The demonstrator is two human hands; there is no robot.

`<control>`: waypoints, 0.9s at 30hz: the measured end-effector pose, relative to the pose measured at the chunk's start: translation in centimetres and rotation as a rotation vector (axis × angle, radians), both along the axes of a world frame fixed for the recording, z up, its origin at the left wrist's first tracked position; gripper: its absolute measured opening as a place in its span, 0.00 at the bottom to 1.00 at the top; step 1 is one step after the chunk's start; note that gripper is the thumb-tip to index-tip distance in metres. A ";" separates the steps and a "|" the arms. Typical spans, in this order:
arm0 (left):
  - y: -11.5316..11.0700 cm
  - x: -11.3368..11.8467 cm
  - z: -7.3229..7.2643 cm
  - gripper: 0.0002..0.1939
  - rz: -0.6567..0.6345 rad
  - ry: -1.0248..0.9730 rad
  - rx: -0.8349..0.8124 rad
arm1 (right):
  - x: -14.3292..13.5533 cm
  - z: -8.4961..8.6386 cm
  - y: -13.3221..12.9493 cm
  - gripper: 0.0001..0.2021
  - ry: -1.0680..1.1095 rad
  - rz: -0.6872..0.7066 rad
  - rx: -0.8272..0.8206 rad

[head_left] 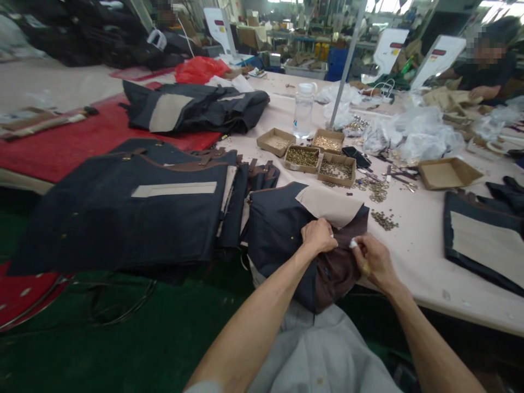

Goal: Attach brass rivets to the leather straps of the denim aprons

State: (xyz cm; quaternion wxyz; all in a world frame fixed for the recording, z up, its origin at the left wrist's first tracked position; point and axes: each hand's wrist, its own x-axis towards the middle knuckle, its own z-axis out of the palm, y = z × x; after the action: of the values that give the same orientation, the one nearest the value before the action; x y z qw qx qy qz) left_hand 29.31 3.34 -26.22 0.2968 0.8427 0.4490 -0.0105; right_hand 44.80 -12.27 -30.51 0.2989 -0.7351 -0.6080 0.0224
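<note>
A dark navy fabric piece [278,218] with a brown panel [341,267] hangs over the table's front edge into my lap. Its beige patch [329,204] lies folded at the upper right. My left hand [319,236] is closed on the fabric where navy meets brown. At the brown panel's right edge, my right hand [374,261] has thumb and finger pinched together. White wrapping shows on a fingertip there. Whatever the right fingers hold is too small to make out.
Stacked navy fabric pieces [123,218] lie to the left. Ahead stand cardboard trays of small metal parts [302,158], loose fittings [385,220] and a water bottle [303,112]. At the right are an open cardboard tray [450,173] and another navy piece [487,240]. A person [487,71] sits across the table.
</note>
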 end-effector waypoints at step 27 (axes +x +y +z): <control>0.4 -0.3 0.1 0.12 -0.012 -0.013 -0.019 | -0.6 -0.2 3.1 0.06 0.230 0.148 -0.207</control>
State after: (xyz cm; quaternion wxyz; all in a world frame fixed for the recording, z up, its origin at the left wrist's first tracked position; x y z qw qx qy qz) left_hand 29.01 3.71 -26.09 0.3077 0.8425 0.4420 -0.0110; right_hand 44.21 -9.19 -30.68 0.2867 -0.7078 -0.6168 0.1908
